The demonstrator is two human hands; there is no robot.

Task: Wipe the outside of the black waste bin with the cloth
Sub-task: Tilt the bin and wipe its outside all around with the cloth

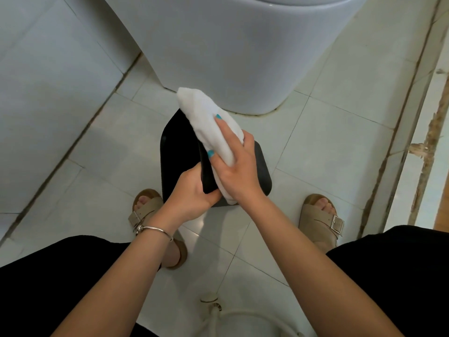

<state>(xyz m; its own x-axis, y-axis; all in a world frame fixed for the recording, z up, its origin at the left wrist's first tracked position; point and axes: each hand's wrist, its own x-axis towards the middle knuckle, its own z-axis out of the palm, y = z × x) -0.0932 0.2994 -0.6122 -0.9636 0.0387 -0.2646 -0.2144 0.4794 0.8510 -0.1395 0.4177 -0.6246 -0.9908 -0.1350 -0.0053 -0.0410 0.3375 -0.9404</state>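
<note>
The black waste bin [175, 152] is standing on the tiled floor [315, 132] just in front of the white toilet base [230, 57], between the person's sandalled feet. The left hand [192, 195] is gripping the bin's dark swing lid [206, 171] at its near edge. The right hand [238, 171] is clutching the folded white cloth [206, 113], pressing it against the lid above the bin

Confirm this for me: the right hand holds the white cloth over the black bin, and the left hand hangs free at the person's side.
One point is wrong. In the head view the left hand is not hanging free; it grips a black, lid-like part at the black bin. The rest stands: the right hand holds the white cloth over it.
</note>
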